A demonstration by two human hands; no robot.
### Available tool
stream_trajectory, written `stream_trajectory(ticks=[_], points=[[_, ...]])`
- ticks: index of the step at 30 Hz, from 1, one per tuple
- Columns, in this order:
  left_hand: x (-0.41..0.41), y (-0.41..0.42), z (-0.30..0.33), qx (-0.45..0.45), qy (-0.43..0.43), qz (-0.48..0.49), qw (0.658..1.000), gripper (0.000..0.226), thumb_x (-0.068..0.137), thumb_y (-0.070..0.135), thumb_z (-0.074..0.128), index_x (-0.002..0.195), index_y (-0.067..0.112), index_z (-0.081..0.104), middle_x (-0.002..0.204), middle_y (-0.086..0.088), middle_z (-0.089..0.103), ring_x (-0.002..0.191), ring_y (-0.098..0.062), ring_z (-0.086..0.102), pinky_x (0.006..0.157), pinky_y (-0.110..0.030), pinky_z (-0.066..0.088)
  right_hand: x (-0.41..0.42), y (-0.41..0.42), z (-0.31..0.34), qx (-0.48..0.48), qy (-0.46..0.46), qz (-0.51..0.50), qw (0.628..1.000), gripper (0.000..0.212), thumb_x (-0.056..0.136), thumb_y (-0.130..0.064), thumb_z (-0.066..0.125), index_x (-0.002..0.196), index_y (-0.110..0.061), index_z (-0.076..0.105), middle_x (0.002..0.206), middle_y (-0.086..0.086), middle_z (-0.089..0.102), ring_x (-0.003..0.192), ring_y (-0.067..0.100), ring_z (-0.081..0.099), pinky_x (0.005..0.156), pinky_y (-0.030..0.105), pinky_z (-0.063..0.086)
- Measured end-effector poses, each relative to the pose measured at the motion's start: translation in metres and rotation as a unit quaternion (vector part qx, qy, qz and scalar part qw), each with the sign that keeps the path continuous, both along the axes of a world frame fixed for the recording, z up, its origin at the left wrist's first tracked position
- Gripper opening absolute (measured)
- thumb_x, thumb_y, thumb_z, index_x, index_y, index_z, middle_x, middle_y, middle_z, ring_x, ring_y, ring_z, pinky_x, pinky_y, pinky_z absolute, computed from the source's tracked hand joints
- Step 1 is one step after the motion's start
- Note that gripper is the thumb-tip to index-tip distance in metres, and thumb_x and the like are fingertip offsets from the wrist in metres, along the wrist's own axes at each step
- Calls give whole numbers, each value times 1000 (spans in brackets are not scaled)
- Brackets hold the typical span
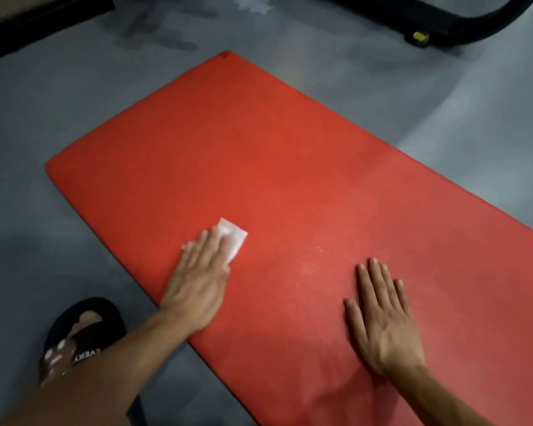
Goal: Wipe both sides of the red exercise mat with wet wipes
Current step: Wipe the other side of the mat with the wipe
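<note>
The red exercise mat point(290, 167) lies flat on the grey floor and runs from the far middle to the near right. My left hand point(202, 278) presses a folded white wet wipe point(236, 238) onto the mat near its left long edge, fingers straight, with part of the wipe showing beyond the fingertips. Flat on the mat to the right lies my right hand point(380, 315), palm down, fingers spread, holding nothing. Between the two hands the mat has a faint wet sheen.
My foot in a black slipper point(80, 330) stands on the grey floor point(43, 124) just left of the mat. Black gym equipment with a yellow knob point(420, 36) sits at the far right. A dark base point(28, 23) runs along the far left.
</note>
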State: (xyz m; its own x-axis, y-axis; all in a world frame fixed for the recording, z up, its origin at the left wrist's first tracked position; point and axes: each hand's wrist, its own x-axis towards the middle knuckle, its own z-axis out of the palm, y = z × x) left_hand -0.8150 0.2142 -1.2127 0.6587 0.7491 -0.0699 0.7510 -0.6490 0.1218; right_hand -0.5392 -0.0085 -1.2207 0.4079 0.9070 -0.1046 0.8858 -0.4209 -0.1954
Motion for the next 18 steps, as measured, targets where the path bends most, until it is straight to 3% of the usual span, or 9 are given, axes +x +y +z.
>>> stream_trajectory(ticks=[3,5,7,8,10,12,13,16,18], points=[[27,-73,-9,-12,-11,-155,988,73,105,52,36,163,10,25,171,-16,15,158,-35,16,123,-51,21,2,3,2,9,12,-14,1000,69,103,-46,29,163,-15,19,171,5,11,158,18,3,127,48,10],[38,-111,0,-22,9,-306,952,80,102,61,39,164,13,22,172,-13,11,159,-32,13,124,-48,15,4,1,2,14,17,-19,1000,70,101,-46,31,163,-16,19,171,4,11,158,18,3,127,48,11],[42,-99,0,4,42,-374,927,80,101,58,40,165,16,19,172,-10,13,159,-30,14,124,-49,15,3,0,2,7,17,-18,1000,70,101,-46,32,163,-15,20,171,4,11,158,18,5,127,48,11],[42,-75,-5,34,45,-346,937,77,102,54,39,165,16,17,172,-10,17,157,-32,19,122,-51,20,3,2,3,5,19,-17,1000,71,100,-46,32,163,-15,21,171,4,12,158,19,5,127,49,12],[36,-9,-12,55,52,-146,986,72,104,49,29,164,10,17,168,-17,24,153,-41,28,117,-60,31,4,3,2,2,12,-18,1000,71,100,-46,32,163,-15,21,171,5,12,158,19,5,127,49,12],[25,52,-4,12,87,68,994,80,102,56,16,161,2,24,166,-26,23,153,-46,25,122,-63,24,5,3,1,-6,10,-18,1000,71,100,-47,31,163,-16,18,171,4,9,159,19,2,127,48,11],[23,64,-1,-18,86,103,991,85,100,58,14,160,-2,26,165,-28,21,154,-45,22,124,-61,20,5,2,1,-6,10,-17,1000,71,101,-47,31,163,-16,17,171,4,8,159,19,2,127,48,11],[58,30,-5,-11,33,13,999,84,101,55,25,157,-7,28,165,-30,20,155,-43,20,125,-55,20,6,2,3,2,18,-15,1000,71,100,-45,32,163,-16,18,172,4,8,159,19,2,127,48,11],[99,-29,-11,-3,4,-98,995,79,102,51,31,161,-1,23,168,-26,16,158,-38,11,126,-51,14,7,3,2,13,23,-17,1000,71,98,-41,35,162,-14,21,171,5,10,158,20,5,127,48,13]])
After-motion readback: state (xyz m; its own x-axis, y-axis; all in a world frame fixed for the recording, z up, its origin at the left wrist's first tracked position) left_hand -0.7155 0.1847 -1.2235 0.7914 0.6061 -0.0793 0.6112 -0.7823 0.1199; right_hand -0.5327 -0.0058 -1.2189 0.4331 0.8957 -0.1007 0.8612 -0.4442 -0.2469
